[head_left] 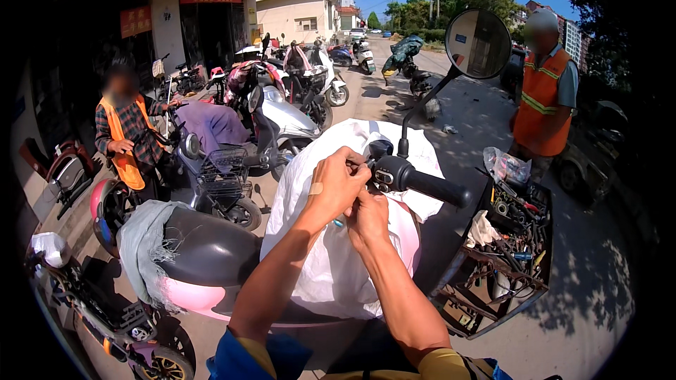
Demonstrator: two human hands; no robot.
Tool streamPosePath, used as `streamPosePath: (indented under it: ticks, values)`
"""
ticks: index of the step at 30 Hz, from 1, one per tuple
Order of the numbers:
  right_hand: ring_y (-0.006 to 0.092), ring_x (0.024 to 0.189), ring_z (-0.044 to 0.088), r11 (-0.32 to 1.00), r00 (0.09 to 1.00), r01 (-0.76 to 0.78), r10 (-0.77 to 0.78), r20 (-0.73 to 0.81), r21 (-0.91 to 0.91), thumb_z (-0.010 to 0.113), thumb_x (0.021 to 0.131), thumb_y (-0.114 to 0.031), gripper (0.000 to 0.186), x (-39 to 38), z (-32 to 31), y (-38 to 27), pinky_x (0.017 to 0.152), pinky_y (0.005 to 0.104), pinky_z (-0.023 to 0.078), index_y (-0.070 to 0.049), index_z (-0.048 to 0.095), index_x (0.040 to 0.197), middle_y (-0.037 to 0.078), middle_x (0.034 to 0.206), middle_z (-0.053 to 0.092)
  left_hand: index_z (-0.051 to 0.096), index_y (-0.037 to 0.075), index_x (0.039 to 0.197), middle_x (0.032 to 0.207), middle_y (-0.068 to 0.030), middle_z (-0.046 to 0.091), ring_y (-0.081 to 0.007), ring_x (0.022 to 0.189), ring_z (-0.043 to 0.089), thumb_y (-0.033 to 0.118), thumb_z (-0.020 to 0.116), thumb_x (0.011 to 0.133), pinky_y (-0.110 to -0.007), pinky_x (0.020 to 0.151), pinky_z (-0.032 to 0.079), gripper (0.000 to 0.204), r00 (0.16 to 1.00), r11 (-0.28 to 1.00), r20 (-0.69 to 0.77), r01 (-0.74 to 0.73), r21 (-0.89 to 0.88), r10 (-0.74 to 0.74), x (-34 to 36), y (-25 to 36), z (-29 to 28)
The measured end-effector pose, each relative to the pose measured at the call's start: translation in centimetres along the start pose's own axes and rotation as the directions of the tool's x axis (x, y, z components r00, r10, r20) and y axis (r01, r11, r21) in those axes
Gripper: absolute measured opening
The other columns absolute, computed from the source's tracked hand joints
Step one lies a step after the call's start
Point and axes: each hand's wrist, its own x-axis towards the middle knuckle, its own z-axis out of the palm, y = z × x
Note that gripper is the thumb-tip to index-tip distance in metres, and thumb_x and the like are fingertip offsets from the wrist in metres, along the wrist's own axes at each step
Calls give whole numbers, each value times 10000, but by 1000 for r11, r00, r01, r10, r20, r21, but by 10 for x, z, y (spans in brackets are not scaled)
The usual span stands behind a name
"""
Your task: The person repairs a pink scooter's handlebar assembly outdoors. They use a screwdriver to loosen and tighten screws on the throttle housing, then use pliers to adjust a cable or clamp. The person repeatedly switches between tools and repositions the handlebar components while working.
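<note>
My left hand [336, 179], with a tan plaster near the wrist, has its fingers closed beside the scooter's black handlebar grip and switch housing [394, 176]. My right hand [367, 211] is closed just below it, touching it; what the fingers hold is hidden, and a small teal object [339, 221] shows by them. A white cloth [310, 253] drapes over the pink scooter's front beneath my hands. Its round mirror [477, 43] rises at the upper right, and the black seat [208, 243] with a frayed grey cloth [141, 246] lies at the left.
A crate of tools [503, 246] stands at the right. A person in an orange vest [535, 127] stands beyond it; another [123, 155] stands at the left among parked scooters [292, 123] by shopfronts. A purple scooter [141, 352] is at the lower left; a road runs behind.
</note>
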Motion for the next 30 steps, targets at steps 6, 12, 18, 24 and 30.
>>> streamPosePath:
  ticks: [6,12,18,24,30]
  values:
    - [97,600,528,993,999,-50,49,-12,-103,576,1015,-85,123,2,-18,3,532,263,396,16,646,1026,27,780,612,659,-58,1083,823,-112,728,-135,699,693,97,690,911,-283,642,554,234,1000,997,18,9,-72,-7,1,-11,8]
    - [92,703,566,981,999,25,-29,-20,-194,558,1070,-189,195,-9,4,-17,622,264,447,-25,638,1139,18,877,636,671,-10,1180,987,-90,644,-97,822,616,18,645,914,-258,709,529,269,988,973,51,-131,-192,143,3,-7,10]
    - [135,730,551,956,991,-118,130,27,-269,508,1110,-322,304,-13,-36,-15,660,303,477,-56,598,993,44,855,585,697,41,1234,1034,-100,594,-165,861,610,52,578,974,-324,814,513,287,961,969,127,-237,-70,245,1,-10,6]
    - [139,557,484,903,930,-337,363,54,-266,482,1116,-337,320,-49,-33,-33,513,275,408,-53,556,989,40,773,544,624,12,1282,1136,-85,624,-135,957,636,235,519,1108,-307,891,534,302,975,953,175,-85,-292,140,-21,-44,-18]
    - [50,584,401,564,904,-103,398,160,-819,519,1107,-382,391,-98,-74,-28,520,231,320,-32,637,980,-35,703,494,581,-3,1178,1117,-210,670,-292,948,726,227,487,1101,-401,856,609,260,964,545,58,196,-815,-260,-151,-77,-27]
